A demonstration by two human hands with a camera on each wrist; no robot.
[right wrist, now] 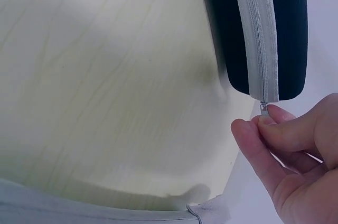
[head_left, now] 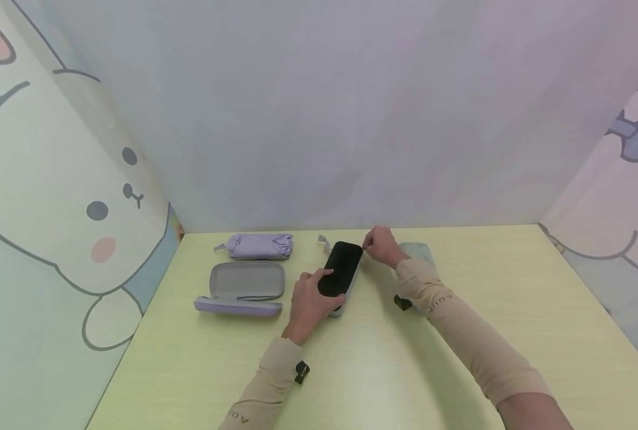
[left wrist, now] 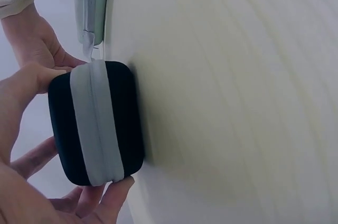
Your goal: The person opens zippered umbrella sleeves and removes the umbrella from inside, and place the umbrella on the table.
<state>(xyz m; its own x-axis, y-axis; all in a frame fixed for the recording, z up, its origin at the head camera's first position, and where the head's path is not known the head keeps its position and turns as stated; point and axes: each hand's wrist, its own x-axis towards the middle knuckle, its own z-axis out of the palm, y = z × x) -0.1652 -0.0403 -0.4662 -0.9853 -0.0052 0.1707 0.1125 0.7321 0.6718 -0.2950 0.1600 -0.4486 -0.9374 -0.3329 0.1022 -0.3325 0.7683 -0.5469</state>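
In the head view's lower centre, the left hand (head_left: 310,301) grips a black, rounded, grey-banded zip case (head_left: 344,266), cut off atop the right-wrist view. The right hand (head_left: 382,246) pinches its metallic zip pull (right wrist: 264,110), partly hidden by fingertips (right wrist: 245,130); a beige sleeve (head_left: 461,319) partly covers a pale green rectangular case (head_left: 417,250).

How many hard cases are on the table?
3: an open case at left, the black case in the left hand, and a pale case partly hidden by the right sleeve.
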